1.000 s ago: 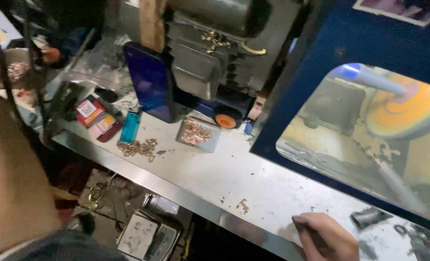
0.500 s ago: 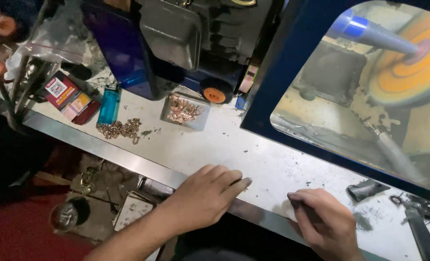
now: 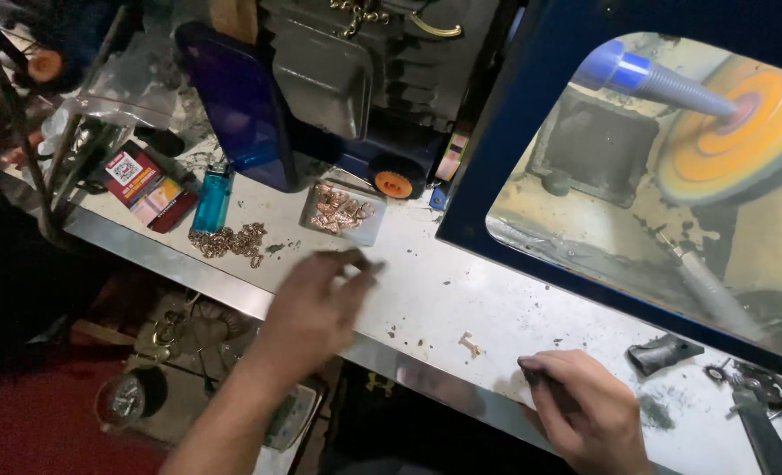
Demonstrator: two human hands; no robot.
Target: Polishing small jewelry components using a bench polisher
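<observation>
My left hand (image 3: 316, 303) hovers blurred over the front of the metal bench (image 3: 461, 299), fingers loosely together and pointing toward a small tray of copper-coloured pieces (image 3: 343, 211); it holds nothing I can see. A loose pile of copper chain links (image 3: 231, 240) lies to the left of that hand. My right hand (image 3: 580, 409) rests at the bench's front edge with its fingers curled in; whether it holds something small is hidden.
A dark motor housing (image 3: 356, 79) with an orange knob (image 3: 394, 184) stands at the back. A blue phone (image 3: 237, 110), a blue lighter (image 3: 212, 199) and a red packet (image 3: 145, 185) lie left. An orange polishing wheel (image 3: 747, 132) sits inside a blue-framed enclosure right.
My left hand has come into view and moved forward and left across the bench toward the tray. My right hand has stayed at the front edge. The view shifted slightly.
</observation>
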